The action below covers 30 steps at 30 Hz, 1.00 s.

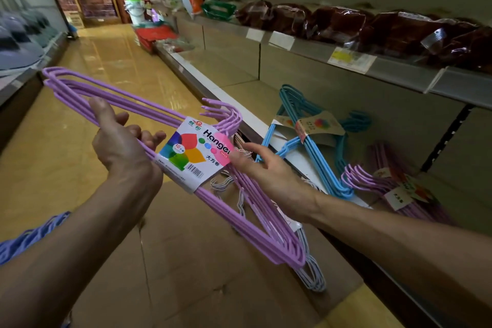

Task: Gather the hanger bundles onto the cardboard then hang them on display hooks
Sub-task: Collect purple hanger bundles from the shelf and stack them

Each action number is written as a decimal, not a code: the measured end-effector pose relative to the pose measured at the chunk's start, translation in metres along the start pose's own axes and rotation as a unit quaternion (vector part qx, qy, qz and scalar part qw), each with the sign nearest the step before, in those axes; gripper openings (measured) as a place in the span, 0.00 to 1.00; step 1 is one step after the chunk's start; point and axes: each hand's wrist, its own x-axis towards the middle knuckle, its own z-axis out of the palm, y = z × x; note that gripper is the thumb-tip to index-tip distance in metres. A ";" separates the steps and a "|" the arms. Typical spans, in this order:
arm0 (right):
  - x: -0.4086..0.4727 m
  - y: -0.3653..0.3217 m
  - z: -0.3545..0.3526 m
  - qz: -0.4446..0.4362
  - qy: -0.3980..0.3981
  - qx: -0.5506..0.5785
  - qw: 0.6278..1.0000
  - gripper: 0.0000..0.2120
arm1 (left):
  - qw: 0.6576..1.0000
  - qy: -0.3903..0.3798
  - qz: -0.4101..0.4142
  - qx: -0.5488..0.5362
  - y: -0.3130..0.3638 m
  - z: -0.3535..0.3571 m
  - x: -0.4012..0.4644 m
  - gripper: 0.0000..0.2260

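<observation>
One purple hanger bundle point(170, 157) is up in the air above the cardboard point(202, 269), tilted with its hooks toward the shelf and its paper label point(195, 150) facing the camera. The left hand point(119, 141) grips the shoulder wires beside the label, fingers curled round them and thumb laid along the top; the right hand point(255, 165) has its fingers loosely spread, the fingertips touching the label's far edge and the wires beneath it. Judging by the thin coated wire, the bundle should be light and springy but smooth enough to slide, so the banded middle by the label looks the surest place to hold, keeping the hangers from fanning out. A white hanger bundle point(308, 266) already lies on the cardboard below. On the bottom shelf point(250, 93) just beside it rest a blue hanger bundle point(316, 146) and another purple bundle point(394, 186), not yet gathered. Dark wrapped packages point(346, 24) fill the shelf above.
</observation>
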 end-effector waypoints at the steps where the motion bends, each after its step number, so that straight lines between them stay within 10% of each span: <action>1: 0.001 -0.005 0.004 0.018 -0.010 0.046 0.999 0.42 | 1.000 -0.003 -0.004 -0.007 0.003 -0.003 0.002 0.20; 5: 0.009 -0.025 0.019 0.098 -0.059 0.177 0.978 0.26 | 0.998 -0.042 -0.022 -0.037 0.014 -0.018 0.007 0.21; 13: 0.037 -0.044 0.033 0.056 -0.155 0.389 0.906 0.25 | 0.985 -0.145 -0.082 -0.042 0.040 -0.063 0.030 0.21; 20: 0.049 -0.061 0.076 -0.024 -0.305 0.479 0.823 0.26 | 0.989 -0.080 -0.123 -0.018 0.048 -0.099 0.050 0.23; 30: 0.053 -0.079 0.117 -0.071 -0.280 0.409 0.866 0.07 | 0.955 -0.015 -0.287 0.066 0.026 -0.152 0.081 0.32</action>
